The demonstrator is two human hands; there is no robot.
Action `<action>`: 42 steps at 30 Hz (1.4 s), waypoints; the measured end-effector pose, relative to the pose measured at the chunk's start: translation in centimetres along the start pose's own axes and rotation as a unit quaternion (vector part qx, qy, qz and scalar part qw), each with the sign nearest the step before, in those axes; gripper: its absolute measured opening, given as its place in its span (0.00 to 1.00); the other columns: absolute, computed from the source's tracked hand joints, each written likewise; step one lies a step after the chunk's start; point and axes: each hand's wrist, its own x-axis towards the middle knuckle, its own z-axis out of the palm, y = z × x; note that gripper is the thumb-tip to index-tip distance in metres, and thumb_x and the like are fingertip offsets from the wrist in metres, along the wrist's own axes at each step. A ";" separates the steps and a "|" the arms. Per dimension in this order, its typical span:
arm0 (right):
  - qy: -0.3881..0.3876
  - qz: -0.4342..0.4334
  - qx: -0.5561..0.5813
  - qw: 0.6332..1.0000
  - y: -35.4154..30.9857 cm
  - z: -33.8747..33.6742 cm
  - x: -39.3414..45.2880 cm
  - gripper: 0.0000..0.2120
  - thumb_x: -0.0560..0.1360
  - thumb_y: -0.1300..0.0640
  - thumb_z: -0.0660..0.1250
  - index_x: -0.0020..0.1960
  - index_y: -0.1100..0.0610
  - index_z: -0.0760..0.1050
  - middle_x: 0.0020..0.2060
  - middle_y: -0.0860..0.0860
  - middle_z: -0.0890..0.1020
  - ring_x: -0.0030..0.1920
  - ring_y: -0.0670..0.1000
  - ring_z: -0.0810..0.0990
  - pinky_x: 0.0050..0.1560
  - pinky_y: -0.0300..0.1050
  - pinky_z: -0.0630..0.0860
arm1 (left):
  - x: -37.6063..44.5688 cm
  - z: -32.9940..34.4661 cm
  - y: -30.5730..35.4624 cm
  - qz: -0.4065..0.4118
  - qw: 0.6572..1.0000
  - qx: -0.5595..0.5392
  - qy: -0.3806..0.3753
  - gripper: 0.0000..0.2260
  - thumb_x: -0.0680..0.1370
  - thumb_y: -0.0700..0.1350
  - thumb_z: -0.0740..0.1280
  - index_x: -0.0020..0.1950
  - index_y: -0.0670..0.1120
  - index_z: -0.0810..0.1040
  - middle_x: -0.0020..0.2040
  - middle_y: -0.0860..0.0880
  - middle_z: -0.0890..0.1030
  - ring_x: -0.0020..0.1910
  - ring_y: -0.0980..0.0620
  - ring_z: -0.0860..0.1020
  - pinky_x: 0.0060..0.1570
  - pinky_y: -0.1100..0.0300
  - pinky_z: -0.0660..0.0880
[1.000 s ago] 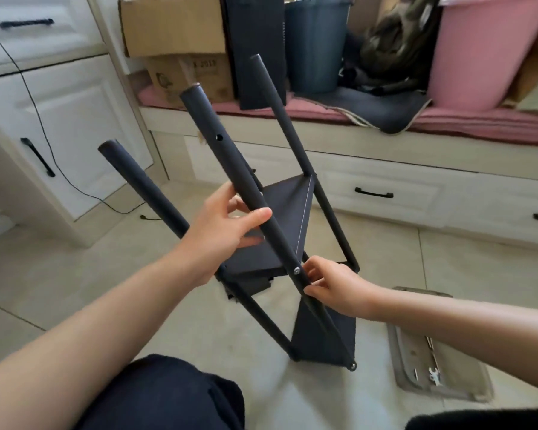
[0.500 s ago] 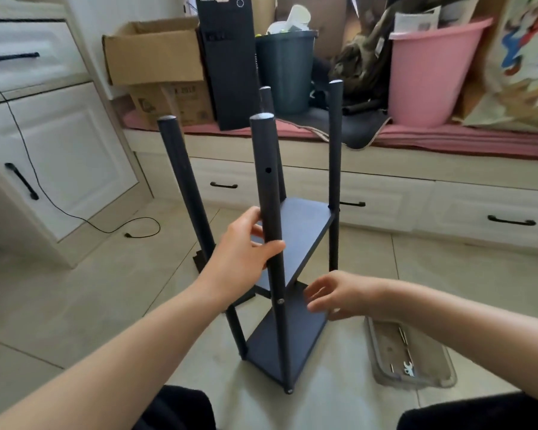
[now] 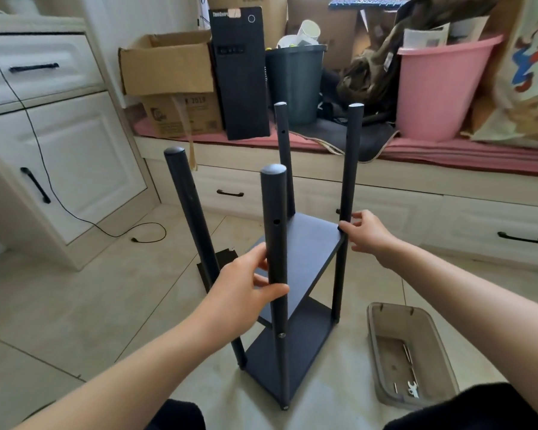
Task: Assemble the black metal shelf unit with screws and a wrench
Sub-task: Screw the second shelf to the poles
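The black metal shelf unit (image 3: 305, 252) stands upright on the tiled floor in front of me, with several round posts and two boards between them. My left hand (image 3: 246, 290) grips the nearest post (image 3: 274, 212) about halfway up, thumb in front. My right hand (image 3: 365, 231) pinches the right rear corner of the upper board where it meets the right rear post (image 3: 351, 156). A screw head shows low on the nearest post. A small wrench (image 3: 412, 391) and some screws lie in a clear plastic tray (image 3: 385, 324) on the floor at the right.
Another black board (image 3: 218, 259) lies on the floor behind the left post. White cabinets stand at left with a black cable (image 3: 112, 232) trailing onto the tiles. A bench behind holds cardboard boxes, a computer tower, a dark bin (image 3: 295, 82) and a pink tub (image 3: 438, 88).
The shelf unit went from tilted to standing upright. My right hand left the lower part of the near post and moved up to the upper board's rear corner. My left hand kept its grip.
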 end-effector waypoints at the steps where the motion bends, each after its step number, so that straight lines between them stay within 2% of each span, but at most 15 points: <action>1: 0.012 0.003 -0.002 1.000 -0.6 0.2 0.4 0.25 0.80 0.50 0.64 0.71 0.60 0.64 0.58 0.56 0.77 0.57 0.57 0.78 0.59 0.56 0.78 | 0.0 0.3 0.0 0.004 1.000 0.012 -0.005 0.17 0.78 0.41 0.72 0.51 0.64 0.74 0.49 0.56 0.79 0.43 0.60 0.82 0.47 0.64 0.80; 3: 0.033 0.021 0.003 0.999 -1.5 0.7 1.1 0.26 0.80 0.51 0.64 0.72 0.60 0.61 0.62 0.59 0.74 0.59 0.59 0.77 0.60 0.59 0.77 | 0.0 0.8 0.1 0.010 0.999 0.033 -0.011 0.18 0.78 0.43 0.73 0.49 0.66 0.72 0.49 0.58 0.79 0.44 0.64 0.81 0.40 0.71 0.75; 6: 0.065 0.042 -0.003 0.997 -1.9 0.9 1.7 0.24 0.81 0.53 0.63 0.73 0.56 0.60 0.67 0.61 0.69 0.59 0.60 0.76 0.60 0.59 0.77 | -0.1 1.2 0.2 0.017 0.998 0.058 -0.017 0.17 0.77 0.44 0.74 0.49 0.65 0.71 0.49 0.59 0.79 0.47 0.67 0.79 0.43 0.74 0.74; 9: 0.084 0.041 -0.005 0.996 -1.5 0.3 2.3 0.16 0.81 0.55 0.61 0.67 0.57 0.64 0.64 0.61 0.71 0.60 0.61 0.74 0.59 0.56 0.75 | -0.1 1.1 -0.1 0.025 0.997 0.064 -0.021 0.16 0.77 0.44 0.74 0.48 0.64 0.72 0.47 0.60 0.80 0.48 0.67 0.80 0.44 0.75 0.73; 12: 0.086 0.026 -0.020 0.996 -0.9 -0.5 2.5 0.13 0.82 0.56 0.60 0.65 0.58 0.66 0.63 0.60 0.73 0.61 0.60 0.74 0.52 0.52 0.72 | 0.0 1.0 -0.4 0.027 0.997 0.072 -0.020 0.16 0.76 0.44 0.74 0.48 0.64 0.73 0.47 0.60 0.80 0.48 0.67 0.80 0.43 0.76 0.73; 16: 0.108 0.018 -0.012 0.994 0.0 -1.3 1.8 0.12 0.82 0.58 0.59 0.63 0.61 0.65 0.59 0.60 0.75 0.57 0.60 0.75 0.50 0.53 0.72 | 0.7 0.2 -0.8 0.028 0.997 0.068 -0.002 0.19 0.76 0.40 0.74 0.49 0.65 0.73 0.48 0.56 0.80 0.45 0.63 0.81 0.42 0.70 0.75; 19: 0.110 0.020 -0.007 0.994 0.6 -2.4 1.0 0.11 0.82 0.58 0.59 0.62 0.62 0.64 0.58 0.62 0.74 0.53 0.60 0.77 0.47 0.52 0.72 | 1.3 -0.5 -0.8 0.011 0.998 0.055 0.001 0.21 0.76 0.38 0.74 0.51 0.65 0.73 0.50 0.53 0.80 0.44 0.56 0.83 0.47 0.59 0.80; 21: 0.106 0.015 -0.014 0.994 1.2 -3.2 0.3 0.12 0.82 0.57 0.59 0.62 0.62 0.64 0.58 0.61 0.74 0.52 0.59 0.76 0.47 0.52 0.72 | 1.6 -1.2 -0.7 0.001 0.999 0.045 -0.004 0.23 0.76 0.35 0.74 0.52 0.64 0.73 0.50 0.51 0.82 0.44 0.53 0.84 0.49 0.55 0.81; 25: 0.094 -0.020 -0.028 0.995 2.1 -4.1 -1.4 0.12 0.82 0.57 0.60 0.63 0.61 0.64 0.56 0.59 0.76 0.51 0.57 0.76 0.47 0.51 0.72 | 2.2 -3.4 -1.0 -0.017 0.999 0.029 -0.008 0.22 0.74 0.31 0.73 0.54 0.57 0.75 0.49 0.47 0.85 0.43 0.52 0.85 0.44 0.62 0.80; 29: 0.058 -0.071 -0.052 0.994 3.0 -4.5 -3.1 0.14 0.82 0.57 0.61 0.66 0.55 0.64 0.53 0.55 0.78 0.41 0.48 0.77 0.39 0.44 0.73 | 2.7 -5.6 -1.9 -0.051 0.999 0.017 0.004 0.20 0.74 0.29 0.72 0.57 0.51 0.76 0.48 0.51 0.87 0.46 0.53 0.86 0.40 0.62 0.81; 33: 0.023 -0.071 -0.064 0.995 3.4 -5.5 -4.5 0.18 0.80 0.55 0.65 0.69 0.51 0.66 0.55 0.53 0.79 0.53 0.55 0.80 0.56 0.56 0.77 | 3.0 -6.6 -2.4 -0.058 0.998 0.034 0.017 0.21 0.74 0.29 0.72 0.58 0.53 0.76 0.47 0.55 0.86 0.47 0.55 0.85 0.38 0.64 0.81; 35: 0.018 -0.070 -0.067 0.995 3.5 -6.0 -5.0 0.18 0.79 0.54 0.66 0.67 0.51 0.67 0.53 0.52 0.79 0.53 0.55 0.80 0.56 0.56 0.78 | 3.2 -6.7 -2.4 -0.057 0.997 0.043 0.021 0.23 0.74 0.29 0.72 0.58 0.56 0.75 0.47 0.57 0.86 0.46 0.56 0.85 0.37 0.65 0.80; 38: 0.034 -0.083 -0.103 0.991 3.7 -6.2 -5.8 0.10 0.79 0.54 0.66 0.58 0.54 0.70 0.48 0.53 0.80 0.50 0.55 0.81 0.50 0.54 0.80 | 3.6 -6.5 -2.3 -0.048 0.994 0.089 0.036 0.23 0.73 0.31 0.74 0.56 0.57 0.75 0.47 0.53 0.86 0.45 0.55 0.85 0.41 0.61 0.81; 42: 0.033 -0.094 -0.133 0.986 4.2 -6.3 -6.9 0.09 0.79 0.54 0.67 0.55 0.56 0.70 0.46 0.54 0.81 0.46 0.55 0.82 0.50 0.54 0.81 | 4.2 -6.2 -2.4 -0.038 0.991 0.112 0.066 0.17 0.73 0.34 0.76 0.52 0.51 0.74 0.47 0.49 0.84 0.48 0.50 0.84 0.50 0.50 0.82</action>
